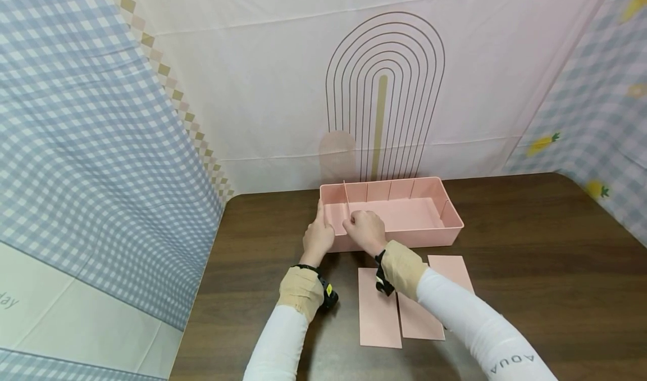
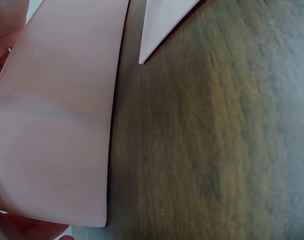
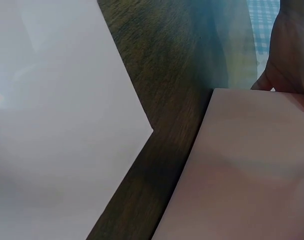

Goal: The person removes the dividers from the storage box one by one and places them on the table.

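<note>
A long pink box stands at the back of the table, with slots along its inner walls. My left hand grips its left end, the index finger lying along the left wall. A thin pink divider crosses the box near that end, its far top edge slightly above the back rim. My right hand, fingers curled, pinches the divider's near end over the front wall; the fingertips are partly hidden. In the right wrist view, left-hand fingers bend round the box corner.
Pink flat panels lie on the table before the box: one at the left, one in the middle and one at the right, partly under the right forearm. A patterned cloth hangs right behind the table.
</note>
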Tool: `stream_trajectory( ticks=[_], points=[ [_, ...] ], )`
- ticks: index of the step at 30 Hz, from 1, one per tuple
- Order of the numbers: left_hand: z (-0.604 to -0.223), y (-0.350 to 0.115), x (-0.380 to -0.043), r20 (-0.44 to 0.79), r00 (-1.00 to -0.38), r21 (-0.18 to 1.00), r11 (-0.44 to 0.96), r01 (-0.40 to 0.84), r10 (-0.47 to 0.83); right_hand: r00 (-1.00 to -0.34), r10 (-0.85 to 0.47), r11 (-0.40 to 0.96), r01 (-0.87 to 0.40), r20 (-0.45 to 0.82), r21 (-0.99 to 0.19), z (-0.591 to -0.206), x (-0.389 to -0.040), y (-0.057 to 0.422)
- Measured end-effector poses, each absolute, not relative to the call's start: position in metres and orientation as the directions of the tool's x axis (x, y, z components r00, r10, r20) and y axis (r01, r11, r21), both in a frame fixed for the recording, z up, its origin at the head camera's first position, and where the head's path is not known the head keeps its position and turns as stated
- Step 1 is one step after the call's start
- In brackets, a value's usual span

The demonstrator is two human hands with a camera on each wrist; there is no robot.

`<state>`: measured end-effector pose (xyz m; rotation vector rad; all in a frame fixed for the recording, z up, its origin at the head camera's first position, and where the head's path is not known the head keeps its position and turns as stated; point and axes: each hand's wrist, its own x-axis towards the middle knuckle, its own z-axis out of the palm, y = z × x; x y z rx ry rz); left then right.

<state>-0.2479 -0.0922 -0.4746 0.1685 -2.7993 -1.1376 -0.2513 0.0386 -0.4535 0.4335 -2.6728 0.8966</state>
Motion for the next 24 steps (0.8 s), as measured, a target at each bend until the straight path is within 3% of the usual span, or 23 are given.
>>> stream_trajectory(
  ticks=[24],
  points=[
    [-0.4728,-0.0925,-0.2468,0.052,-0.988,0.694,0.716,-0.069,-0.145,-0.895,-0.175,0.742,-0.394,0.411,-0.543,-0.4452,-0.2502,0.0386]
  ],
)
